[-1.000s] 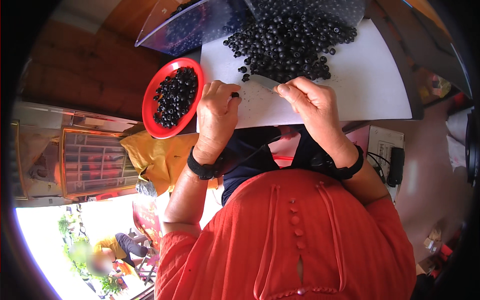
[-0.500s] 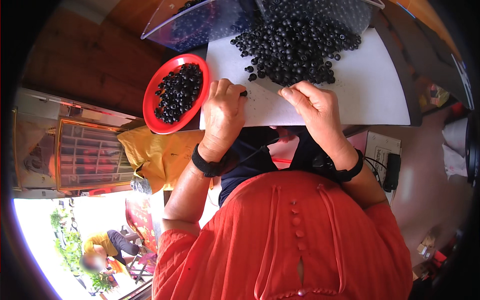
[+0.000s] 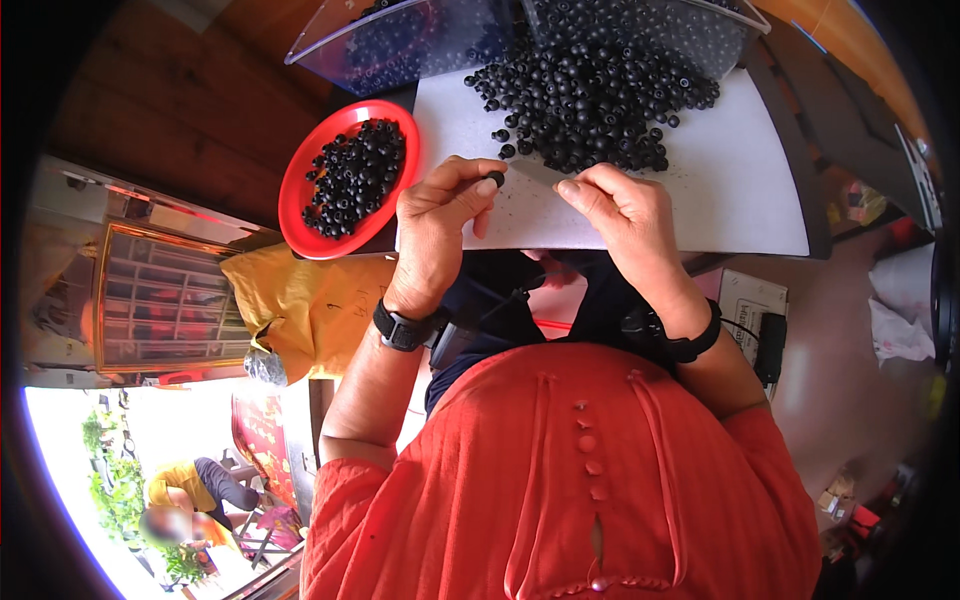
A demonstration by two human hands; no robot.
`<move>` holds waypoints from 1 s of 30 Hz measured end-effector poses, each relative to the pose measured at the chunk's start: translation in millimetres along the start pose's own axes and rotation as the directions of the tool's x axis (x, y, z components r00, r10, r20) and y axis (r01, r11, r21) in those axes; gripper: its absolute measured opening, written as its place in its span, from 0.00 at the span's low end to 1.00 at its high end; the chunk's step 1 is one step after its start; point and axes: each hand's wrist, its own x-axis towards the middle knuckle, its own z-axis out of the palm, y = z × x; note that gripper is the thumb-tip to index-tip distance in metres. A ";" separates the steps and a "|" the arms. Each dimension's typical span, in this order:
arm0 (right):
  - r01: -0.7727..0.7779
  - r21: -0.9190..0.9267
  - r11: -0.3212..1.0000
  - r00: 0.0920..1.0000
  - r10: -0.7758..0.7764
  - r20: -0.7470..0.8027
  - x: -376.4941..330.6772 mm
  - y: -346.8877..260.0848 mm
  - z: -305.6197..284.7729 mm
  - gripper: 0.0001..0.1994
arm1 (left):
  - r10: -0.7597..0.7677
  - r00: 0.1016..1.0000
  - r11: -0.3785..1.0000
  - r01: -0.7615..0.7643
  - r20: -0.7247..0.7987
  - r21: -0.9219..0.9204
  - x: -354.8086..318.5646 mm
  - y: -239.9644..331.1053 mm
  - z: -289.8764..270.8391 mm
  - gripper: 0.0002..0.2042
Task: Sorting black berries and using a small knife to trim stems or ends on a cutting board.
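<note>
Between the thumb and forefinger of my left hand (image 3: 438,215) is one small round black bead (image 3: 496,179) with a hole in it. My right hand (image 3: 628,212) pinches a thin, flat grey blade (image 3: 537,175), its free end pointing left at the bead. Whether blade and bead touch I cannot tell. Both hands are over the near edge of a white sheet (image 3: 755,180). Just beyond them a large heap of black beads (image 3: 590,95) spreads over the sheet. Left of my left hand, a red plate (image 3: 291,205) holds more black beads.
Clear plastic bins (image 3: 420,50) with black beads stand behind the heap. A yellow bag (image 3: 300,300) hangs below the plate. Dark crumbs dot the sheet near my hands. At lower left, a person in a yellow top (image 3: 180,485) sits outside.
My left hand has turned and its fingers have opened out, showing more of the bead. The right hand stays nearly in place with the blade. The whole view has shifted slightly.
</note>
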 end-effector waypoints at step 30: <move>0.088 -0.217 0.972 0.996 -0.091 -0.001 -3.0 -1.7 4.1 0.12 | -0.077 0.991 0.865 0.122 0.112 -0.487 -5.4 -15.3 4.0 0.13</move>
